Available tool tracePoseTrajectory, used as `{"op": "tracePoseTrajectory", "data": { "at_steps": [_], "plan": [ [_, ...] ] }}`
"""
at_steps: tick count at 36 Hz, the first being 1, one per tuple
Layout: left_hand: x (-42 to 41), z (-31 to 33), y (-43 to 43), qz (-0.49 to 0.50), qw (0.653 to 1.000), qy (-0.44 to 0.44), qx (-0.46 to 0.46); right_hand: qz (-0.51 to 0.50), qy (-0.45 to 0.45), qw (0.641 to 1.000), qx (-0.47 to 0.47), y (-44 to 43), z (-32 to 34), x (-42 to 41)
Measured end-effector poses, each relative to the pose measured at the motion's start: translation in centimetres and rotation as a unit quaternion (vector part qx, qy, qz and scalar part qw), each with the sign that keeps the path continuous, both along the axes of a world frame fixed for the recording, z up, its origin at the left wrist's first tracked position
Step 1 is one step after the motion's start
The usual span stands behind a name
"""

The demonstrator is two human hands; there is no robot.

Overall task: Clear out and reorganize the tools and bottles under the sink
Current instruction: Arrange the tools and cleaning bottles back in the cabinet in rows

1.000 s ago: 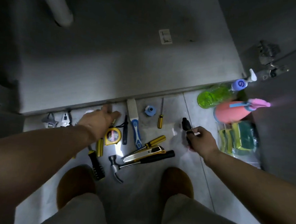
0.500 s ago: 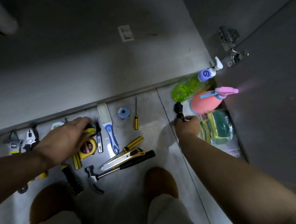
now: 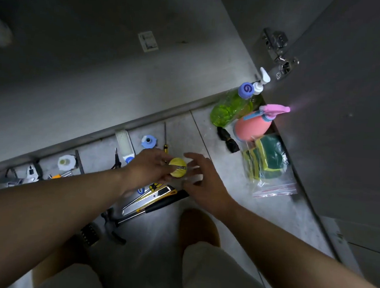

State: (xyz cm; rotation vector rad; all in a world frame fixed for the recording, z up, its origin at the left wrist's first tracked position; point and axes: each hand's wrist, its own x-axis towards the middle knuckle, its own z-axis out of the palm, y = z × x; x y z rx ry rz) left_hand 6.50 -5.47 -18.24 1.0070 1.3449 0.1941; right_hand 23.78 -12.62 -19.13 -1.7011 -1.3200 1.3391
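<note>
My left hand [image 3: 148, 166] grips a yellow tape measure [image 3: 177, 167], lifted over the tools on the floor. My right hand [image 3: 201, 178] hovers just right of it with fingers spread, and I cannot tell whether they touch it. A small black tool [image 3: 227, 139] lies on the tile beside the pink spray bottle [image 3: 252, 126]. A green pump bottle [image 3: 231, 107] stands behind it against the cabinet edge. Below my hands lie a utility knife [image 3: 151, 195] and a hammer [image 3: 134, 216].
A bag of green and yellow sponges [image 3: 266, 162] lies at the right by the open cabinet door [image 3: 344, 109]. A white brush [image 3: 124, 142], blue tape roll [image 3: 148, 141], thin screwdriver [image 3: 165, 140] and other tools line the cabinet sill. My feet are below.
My left hand lifted the tape measure from the floor and carried it right. My right hand let go of the black tool beside the pink bottle and came back toward the tape measure.
</note>
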Motion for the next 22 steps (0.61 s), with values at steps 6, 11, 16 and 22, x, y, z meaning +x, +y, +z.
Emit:
{"op": "tracePoseTrajectory", "data": {
  "at_steps": [6, 11, 16, 22],
  "plan": [
    [1.4, 0.1, -0.9, 0.048, 0.997, -0.05, -0.041, 0.04, -0.111, 0.991, 0.056, -0.3, 0.4, 1.3],
    [1.5, -0.6, -1.4, 0.03, 0.997, -0.047, -0.047, -0.01, -0.108, 0.994, 0.011, -0.2, -1.5, 2.3],
    [-0.2, -2.1, -1.6, -0.036, 0.999, 0.009, -0.013, -0.156, -0.275, 0.946, -0.07, 0.7, -3.7, 6.0],
    [-3.7, -4.0, -2.4, -0.117, 0.991, 0.057, 0.001, -0.102, -0.414, 0.902, -0.074, 1.4, -4.1, 7.7]
  ]
}}
